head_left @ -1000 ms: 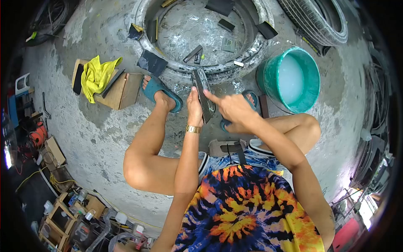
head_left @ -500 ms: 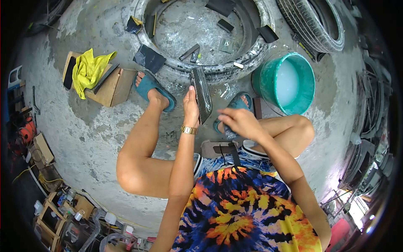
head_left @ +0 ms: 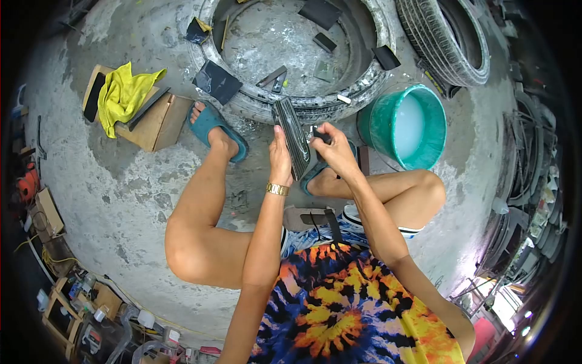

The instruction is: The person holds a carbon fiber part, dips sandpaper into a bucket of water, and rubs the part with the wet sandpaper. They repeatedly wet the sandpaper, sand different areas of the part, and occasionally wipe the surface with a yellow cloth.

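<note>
My left hand [head_left: 280, 159] is closed on the lower left edge of a long, glossy black part with a carbon-fibre weave [head_left: 295, 142] and a hollow along one side. It is tilted upright in front of me. Just right of it, my right hand [head_left: 333, 148] pinches a small black piece [head_left: 321, 135], whose exact kind I cannot tell. The piece is close to the part's right edge. A gold watch [head_left: 277, 189] is on my left wrist.
Ahead lies a large tyre [head_left: 260, 104] with black sheets [head_left: 217, 82] and small blocks [head_left: 325, 42] on and inside it. A green bucket [head_left: 441, 130] of cloudy water stands right. At left, a yellow cloth [head_left: 126, 94] drapes a wooden box [head_left: 160, 124]. Another tyre [head_left: 445, 45] leans behind.
My right hand has moved up and closer to the black part, and the small black piece now shows in its fingers. My left hand still holds the part. The view has shifted slightly.
</note>
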Demonstrator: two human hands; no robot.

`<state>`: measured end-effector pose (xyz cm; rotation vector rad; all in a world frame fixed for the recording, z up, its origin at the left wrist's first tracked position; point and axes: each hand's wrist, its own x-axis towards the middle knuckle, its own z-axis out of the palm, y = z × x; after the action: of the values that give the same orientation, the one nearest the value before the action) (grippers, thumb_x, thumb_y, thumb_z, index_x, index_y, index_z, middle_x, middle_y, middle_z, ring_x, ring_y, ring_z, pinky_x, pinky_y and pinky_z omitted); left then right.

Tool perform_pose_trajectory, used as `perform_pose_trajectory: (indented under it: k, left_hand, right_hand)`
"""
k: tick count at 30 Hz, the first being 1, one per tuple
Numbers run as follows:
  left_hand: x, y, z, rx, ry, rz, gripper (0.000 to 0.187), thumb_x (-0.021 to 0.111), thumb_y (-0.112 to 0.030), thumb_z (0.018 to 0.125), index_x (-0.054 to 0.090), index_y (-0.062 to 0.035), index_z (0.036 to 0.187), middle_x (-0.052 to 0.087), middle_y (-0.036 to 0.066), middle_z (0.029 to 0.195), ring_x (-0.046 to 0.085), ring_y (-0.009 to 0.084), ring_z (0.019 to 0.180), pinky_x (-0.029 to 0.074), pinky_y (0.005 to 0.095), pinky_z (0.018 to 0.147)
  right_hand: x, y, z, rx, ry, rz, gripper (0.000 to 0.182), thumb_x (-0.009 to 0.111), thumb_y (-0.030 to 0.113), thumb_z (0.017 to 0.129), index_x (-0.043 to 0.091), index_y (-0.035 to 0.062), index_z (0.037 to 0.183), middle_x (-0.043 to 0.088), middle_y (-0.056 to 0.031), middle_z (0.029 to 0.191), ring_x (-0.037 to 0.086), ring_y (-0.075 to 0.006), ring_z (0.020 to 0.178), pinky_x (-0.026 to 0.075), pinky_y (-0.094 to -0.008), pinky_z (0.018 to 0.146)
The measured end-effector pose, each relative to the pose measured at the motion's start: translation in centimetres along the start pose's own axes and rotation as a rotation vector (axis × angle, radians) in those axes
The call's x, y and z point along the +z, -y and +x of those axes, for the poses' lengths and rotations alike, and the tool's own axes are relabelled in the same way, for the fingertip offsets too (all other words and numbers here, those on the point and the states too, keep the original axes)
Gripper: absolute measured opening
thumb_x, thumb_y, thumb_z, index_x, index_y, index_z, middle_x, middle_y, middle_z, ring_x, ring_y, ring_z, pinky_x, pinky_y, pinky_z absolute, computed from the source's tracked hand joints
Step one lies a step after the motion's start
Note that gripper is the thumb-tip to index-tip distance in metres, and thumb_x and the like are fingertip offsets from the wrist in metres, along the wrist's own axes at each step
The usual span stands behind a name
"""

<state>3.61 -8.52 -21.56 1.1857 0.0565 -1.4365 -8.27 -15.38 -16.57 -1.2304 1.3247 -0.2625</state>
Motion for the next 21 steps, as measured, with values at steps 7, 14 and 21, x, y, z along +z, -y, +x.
perform_pose_trajectory:
  k: [7,14,21]
  left_hand:
    - [0.1,1.0,0.7,0.017,-0.074,-0.061,0.052,0.039,-0.049,0.098,0.059,-0.0011,0.102,0.06,0.004,0.094,0.056,0.01,0.081,0.047,0.0255,0.071]
    - [0.3,2.0,0.6,0.021,-0.083,-0.128,0.051,0.039,-0.048,0.099,0.059,-0.0011,0.103,0.057,0.001,0.093,0.051,0.0078,0.082,0.044,0.0249,0.072]
    - [0.2,2.0,1.0,0.019,-0.11,-0.059,0.056,0.037,-0.049,0.099,0.06,0.0015,0.096,0.055,0.001,0.085,0.05,0.0091,0.078,0.043,0.0259,0.069]
  right_hand:
    - [0.9,1.4,-1.3,-0.432,-0.085,-0.305,0.025,0.069,0.011,0.08,0.059,-0.001,0.098,0.054,-0.0139,0.081,0.053,-0.0278,0.071,0.043,-0.035,0.066]
    - [3.8,-0.6,-0.4,-0.621,-0.227,-0.469,0.016,0.062,0.0,0.081,0.064,-0.0012,0.096,0.054,-0.0159,0.084,0.056,-0.0331,0.08,0.046,-0.036,0.072]
    - [4.4,-0.9,0.8,-0.64,-0.302,-0.349,0.016,0.062,-0.005,0.079,0.064,-0.0015,0.094,0.055,-0.0148,0.082,0.056,-0.0305,0.077,0.046,-0.0359,0.069]
